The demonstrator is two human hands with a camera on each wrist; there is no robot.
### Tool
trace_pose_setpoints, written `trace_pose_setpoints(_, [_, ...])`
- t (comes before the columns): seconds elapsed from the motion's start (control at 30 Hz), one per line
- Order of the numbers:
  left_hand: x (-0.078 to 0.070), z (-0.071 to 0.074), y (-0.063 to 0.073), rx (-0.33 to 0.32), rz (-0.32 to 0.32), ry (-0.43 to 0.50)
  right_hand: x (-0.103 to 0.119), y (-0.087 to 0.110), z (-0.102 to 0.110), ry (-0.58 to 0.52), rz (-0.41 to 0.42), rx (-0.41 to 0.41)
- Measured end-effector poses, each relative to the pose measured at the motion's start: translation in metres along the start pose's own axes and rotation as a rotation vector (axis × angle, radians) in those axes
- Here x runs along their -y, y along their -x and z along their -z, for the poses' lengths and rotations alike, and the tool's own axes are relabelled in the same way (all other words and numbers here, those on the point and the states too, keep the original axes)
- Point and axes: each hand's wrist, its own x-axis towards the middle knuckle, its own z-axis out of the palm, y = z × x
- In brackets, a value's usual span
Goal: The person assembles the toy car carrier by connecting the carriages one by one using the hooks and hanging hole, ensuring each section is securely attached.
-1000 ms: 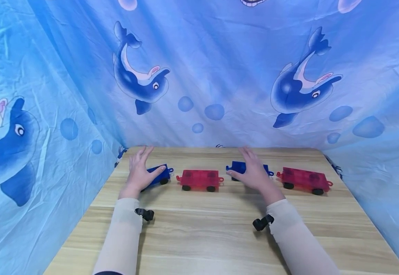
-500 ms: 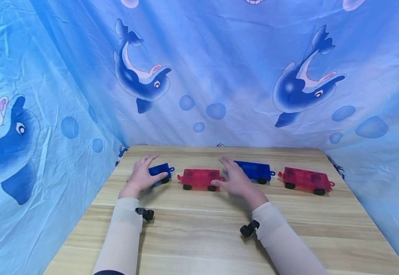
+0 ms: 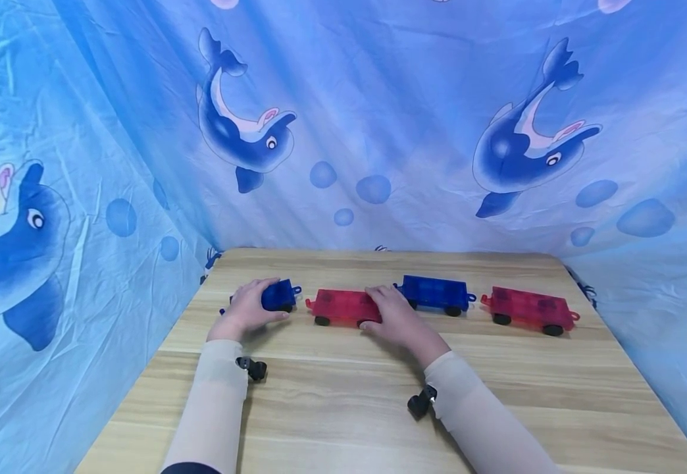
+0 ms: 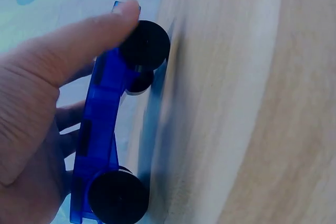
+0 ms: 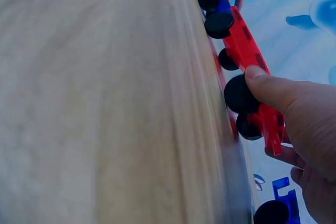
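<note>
Four wheeled toy train cars, translucent red and blue, stand in a loose row along the back of the table. My left hand (image 3: 249,309) grips the leftmost blue train car (image 3: 277,296), its thumb along the near side (image 4: 100,114) by a black wheel and its fingers behind. Just right of that, a red train car (image 3: 337,305) has its right end between the thumb and fingers of my right hand (image 3: 397,319). A small gap separates the hooks of these two cars. The right hand covers the red car's right-hand loop.
Further right stand a second blue train car (image 3: 435,293) and a second red train car (image 3: 530,308), uncoupled. The wooden table (image 3: 331,395) ends at a blue dolphin-print curtain (image 3: 343,118) behind and at the sides. Each forearm carries a small black wrist camera (image 3: 420,401).
My right hand has moved left from the second blue car to the red car and taken hold of its right end. The left hand has closed around the leftmost blue car.
</note>
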Motion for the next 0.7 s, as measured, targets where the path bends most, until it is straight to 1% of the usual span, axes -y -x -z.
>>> trace_pose_setpoints(0.07, [0.001,-0.0001,-0.0003,0.004,0.01,-0.004,0.0015,0.0002,0.0003,0.006,0.004,-0.008])
trace_pose_setpoints(0.13, [0.0024,-0.0009,-0.001,-0.006,0.013,0.002,0.0035,0.0011,0.0005,-0.002,-0.015,-0.003])
trace_pose_setpoints(0.3, [0.0064,-0.0032,-0.0031,-0.039,0.02,0.038,0.005,0.0022,-0.0018,-0.064,-0.057,0.022])
trace_pose_setpoints(0.47, [0.0066,-0.0026,-0.0025,-0.042,0.029,0.067,0.0055,0.0031,-0.003,-0.098,-0.093,0.043])
trace_pose_setpoints(0.7, [0.0047,-0.0001,-0.0019,-0.044,0.007,0.126,0.0054,0.0037,-0.0029,-0.128,-0.113,0.052])
